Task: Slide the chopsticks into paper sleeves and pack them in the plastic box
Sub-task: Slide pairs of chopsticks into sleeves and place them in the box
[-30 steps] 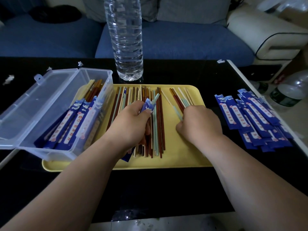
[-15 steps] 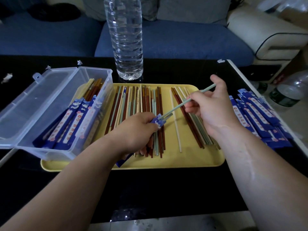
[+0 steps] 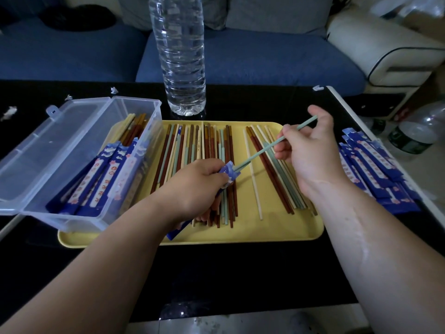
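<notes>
Tip of green chopstick (image 3: 265, 149) in blue sleeve (image 3: 228, 173); sleeved pairs (image 3: 106, 179), seemingly, in clear box (image 3: 137, 99).

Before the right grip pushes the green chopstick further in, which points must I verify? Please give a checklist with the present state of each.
1. Left grip holds the paper sleeve: ok.
2. Right grip pinches the green chopstick: ok.
3. The chopstick's tip sits at the sleeve's open mouth: ok.
4. A second chopstick is already inside this sleeve: cannot tell.
5. The sleeve lies straight along its length: cannot tell, the left grip covers its middle.
6. The plastic box is open, with room beside the packed sleeves: ok.
</notes>
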